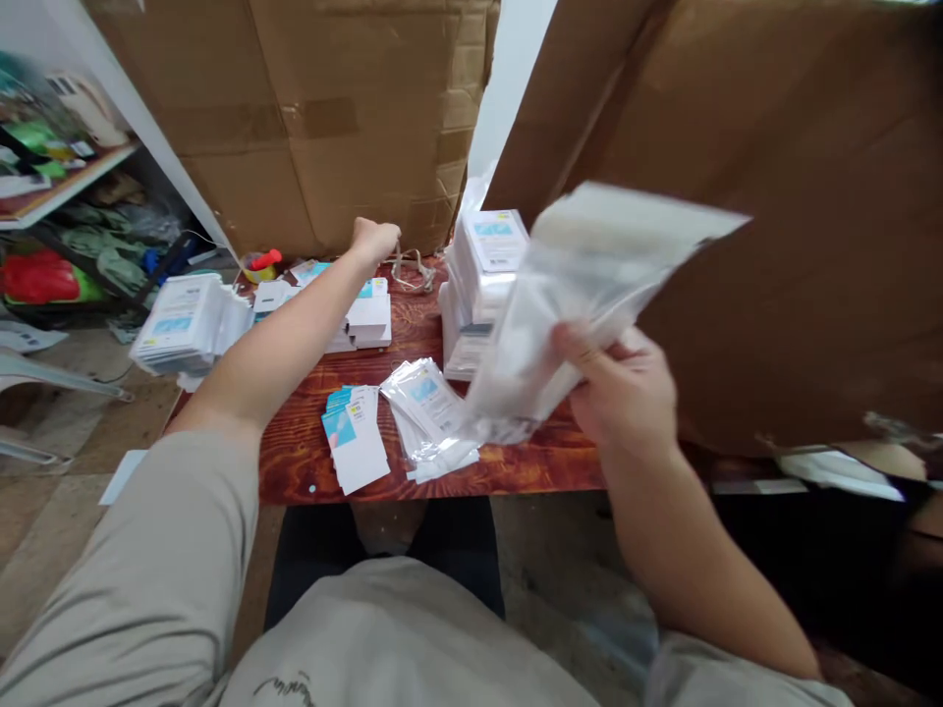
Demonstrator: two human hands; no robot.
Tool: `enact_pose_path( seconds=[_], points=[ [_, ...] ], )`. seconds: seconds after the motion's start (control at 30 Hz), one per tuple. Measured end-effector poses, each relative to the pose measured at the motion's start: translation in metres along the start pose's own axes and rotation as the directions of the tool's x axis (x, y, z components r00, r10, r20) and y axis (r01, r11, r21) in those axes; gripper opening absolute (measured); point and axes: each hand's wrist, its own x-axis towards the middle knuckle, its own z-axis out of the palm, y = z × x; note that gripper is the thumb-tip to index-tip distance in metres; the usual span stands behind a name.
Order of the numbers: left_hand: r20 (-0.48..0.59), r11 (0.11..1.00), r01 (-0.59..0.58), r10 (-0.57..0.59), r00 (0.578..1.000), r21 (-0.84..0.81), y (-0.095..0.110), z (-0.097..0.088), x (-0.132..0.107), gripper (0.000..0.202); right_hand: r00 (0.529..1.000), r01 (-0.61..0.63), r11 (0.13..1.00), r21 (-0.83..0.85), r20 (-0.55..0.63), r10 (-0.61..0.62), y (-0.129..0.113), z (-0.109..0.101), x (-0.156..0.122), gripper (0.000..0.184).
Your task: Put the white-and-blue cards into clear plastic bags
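My right hand [626,388] is raised over the table's right side, thumb and fingers closed round a bundle of clear plastic bags [582,275] with a whitish upper band. My left hand [374,241] reaches to the back of the table, its fingers closed at the end of a beige string [413,270] that trails down onto the wood. Below, near the front edge, lie a fanned pile of blue-and-white cards [356,442] and several bagged cards [427,407]. Beside the plastic bundle stands a tall stack of bagged cards [490,255], partly hidden by it.
More bagged cards [177,319] are stacked at the table's left end, with white card stacks [368,319] behind my left forearm. A red-handled tool [265,259] lies by a tape roll. Large cardboard sheets [316,118] wall the back and right. Another person's arm [884,460] shows at far right.
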Motion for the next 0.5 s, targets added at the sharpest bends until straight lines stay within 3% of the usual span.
enact_pose_path(
  seconds=[0.03,0.07,0.17,0.2,0.27,0.4,0.5],
  points=[
    [0.04,0.999,0.012,-0.013,0.999,0.038,-0.002,-0.01,-0.025,0.027,0.998,-0.056,0.998,-0.014,0.032,0.057,0.013,0.006,-0.006,0.033],
    [0.145,0.999,0.036,-0.037,0.989,0.011,-0.003,-0.023,-0.055,0.029,0.992,-0.101,0.995,-0.022,0.072,0.102,0.025,0.015,-0.01,0.034],
    [0.463,0.98,0.191,-0.148,0.874,-0.047,-0.011,-0.07,-0.155,0.046,0.964,-0.194,0.98,0.036,0.191,0.184,0.056,0.058,-0.017,0.034],
    [0.508,0.979,0.202,-0.165,0.846,-0.019,-0.016,-0.087,-0.185,0.052,0.953,-0.217,0.974,0.07,0.23,0.196,0.064,0.075,-0.02,0.036],
    [0.458,0.982,0.188,-0.174,0.872,0.015,-0.03,-0.121,-0.233,0.062,0.92,-0.268,0.958,0.103,0.324,0.223,0.076,0.108,-0.029,0.041],
    [0.339,0.973,0.228,-0.226,0.913,0.034,-0.049,-0.187,-0.276,0.049,0.81,-0.349,0.935,0.058,0.52,0.27,0.08,0.153,-0.047,0.047],
    [0.385,0.96,0.23,-0.274,0.881,0.157,-0.045,-0.237,-0.287,0.04,0.789,-0.306,0.952,-0.014,0.556,0.262,0.074,0.164,-0.048,0.052]
  ],
)
